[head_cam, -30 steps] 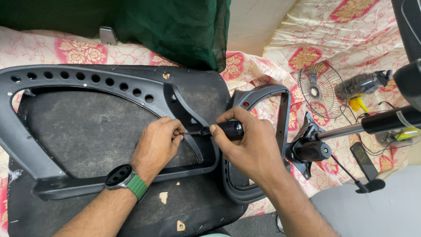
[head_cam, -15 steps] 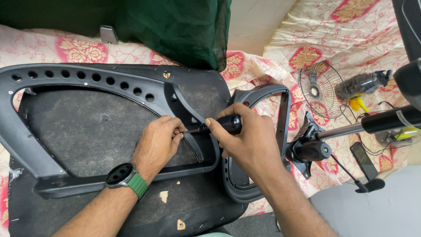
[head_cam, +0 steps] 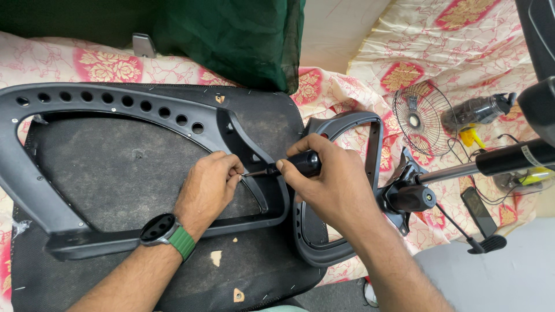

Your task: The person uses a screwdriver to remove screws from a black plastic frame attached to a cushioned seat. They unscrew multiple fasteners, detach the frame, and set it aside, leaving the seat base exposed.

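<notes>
My right hand [head_cam: 332,185] grips the black handle of a screwdriver [head_cam: 298,164] that lies nearly level, its thin shaft pointing left. My left hand [head_cam: 208,190], with a green-strapped watch on the wrist, pinches the shaft's tip against the inner edge of a black plastic armrest frame [head_cam: 115,107]. That frame, with a row of round holes along its top bar, lies on the dark underside of a chair seat [head_cam: 115,167]. What is under my left fingertips is hidden.
A second black armrest loop [head_cam: 370,130] lies right of the seat. Further right are a chair mechanism with a gas cylinder [head_cam: 509,159], a wire fan guard [head_cam: 419,118], a dark bottle [head_cam: 477,110] and a phone [head_cam: 480,211]. A green cloth [head_cam: 231,40] lies behind, on floral sheets.
My right hand has turned slightly on the screwdriver handle and shifted a little; my left hand and the frame stay where they were.
</notes>
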